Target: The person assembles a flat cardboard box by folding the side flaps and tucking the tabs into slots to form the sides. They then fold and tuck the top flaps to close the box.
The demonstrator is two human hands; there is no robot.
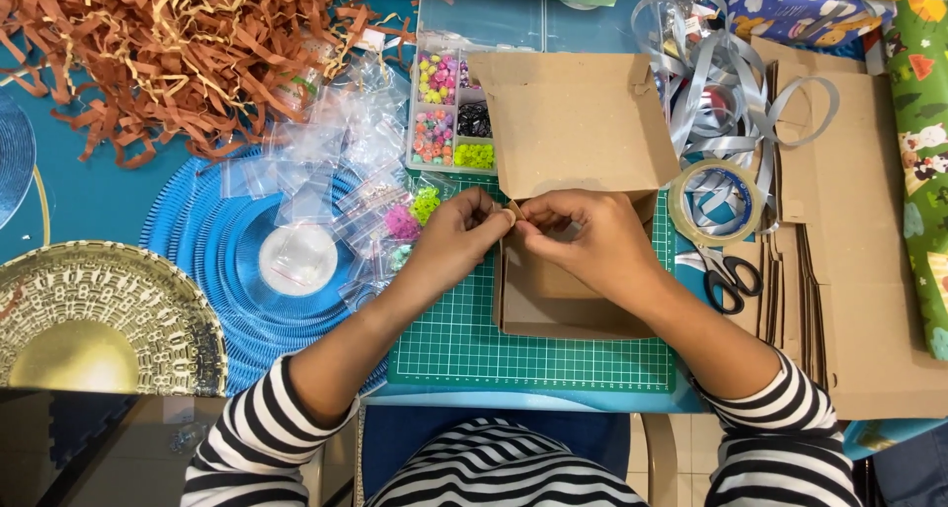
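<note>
A brown cardboard box [568, 122] with its lid raised sits on a green cutting mat [464, 339]. My left hand [462, 229] and my right hand [583, 235] meet over the box's left front corner. Both pinch something small between fingertips at the box edge; what it is cannot be made out. Small clear bags [326, 161] with pink and green beads lie just left of my left hand.
A bead organiser [449, 112] stands behind the hands. Brown paper shred [168, 53] fills the back left. A tape roll [716, 203], scissors [729, 275] and silver ribbon [726, 92] lie right of the box, flat cardboard [859, 270] beyond. A gold plate [99, 319] and blue paper discs [237, 240] lie left.
</note>
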